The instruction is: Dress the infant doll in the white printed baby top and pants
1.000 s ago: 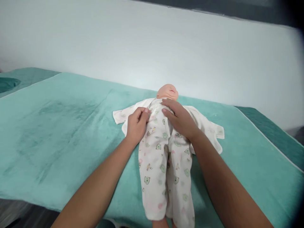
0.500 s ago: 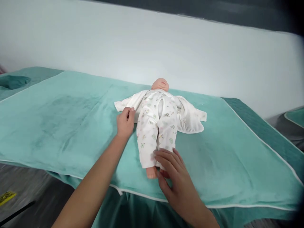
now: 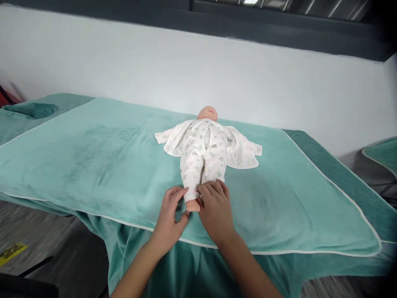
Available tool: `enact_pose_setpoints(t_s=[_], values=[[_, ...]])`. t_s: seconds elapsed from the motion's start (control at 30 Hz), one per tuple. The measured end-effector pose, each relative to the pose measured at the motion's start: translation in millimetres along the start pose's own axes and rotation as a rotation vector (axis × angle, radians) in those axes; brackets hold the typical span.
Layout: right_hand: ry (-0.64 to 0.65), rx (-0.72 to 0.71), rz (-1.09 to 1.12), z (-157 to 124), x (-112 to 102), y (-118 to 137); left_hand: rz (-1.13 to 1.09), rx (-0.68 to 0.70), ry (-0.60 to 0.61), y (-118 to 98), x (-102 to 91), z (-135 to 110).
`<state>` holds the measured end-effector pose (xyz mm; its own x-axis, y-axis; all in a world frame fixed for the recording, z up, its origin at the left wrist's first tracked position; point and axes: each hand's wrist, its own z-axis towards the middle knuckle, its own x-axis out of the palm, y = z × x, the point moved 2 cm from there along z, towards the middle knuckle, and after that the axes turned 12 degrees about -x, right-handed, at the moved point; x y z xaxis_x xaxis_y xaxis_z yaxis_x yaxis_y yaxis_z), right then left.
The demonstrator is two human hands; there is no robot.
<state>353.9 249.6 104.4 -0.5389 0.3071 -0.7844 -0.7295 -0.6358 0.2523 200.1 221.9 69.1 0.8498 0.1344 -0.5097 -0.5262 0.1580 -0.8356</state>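
A baby doll [image 3: 208, 112] lies on its back, head toward the wall and feet toward me. It has on white printed trousers [image 3: 191, 165] with an opening at the crotch. A white jacket [image 3: 243, 151] is spread out to both sides with its sleeves outstretched. My left hand [image 3: 170, 217] is beside the cuff and bare foot [image 3: 192, 205] of the left-side leg, thumb and forefinger apart, the forefinger at the cuff. Curled over the lower end of the other trouser leg is my right hand [image 3: 217, 211]; it hides that foot and cuff.
A green padded cover [image 3: 102, 174] with white piping lies over the bed, its skirt [image 3: 198, 269] hanging at the front. The white wall [image 3: 155, 70] rises behind. A face hole [image 3: 37, 109] is at the far left, and another green surface [image 3: 383, 153] stands at the right.
My left hand has come down from the jacket's left side to the left-side trouser cuff, its fist opening. My right hand has closed over the other trouser leg. The view has tilted up slightly.
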Motion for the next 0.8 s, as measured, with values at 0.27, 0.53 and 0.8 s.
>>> enact_pose_setpoints(t_s=[0.27,0.53,0.8], values=[[-0.023,-0.001,0.212,-4,-14,2,0.007,0.081,-0.105,-12,-0.8,-2],[-0.069,-0.063,0.303,-22,-21,17,-0.017,0.072,-0.159,-7,2.8,-7],[-0.153,0.073,0.309,-55,-26,-3,-0.034,0.139,-0.181,-11,1.4,-5]])
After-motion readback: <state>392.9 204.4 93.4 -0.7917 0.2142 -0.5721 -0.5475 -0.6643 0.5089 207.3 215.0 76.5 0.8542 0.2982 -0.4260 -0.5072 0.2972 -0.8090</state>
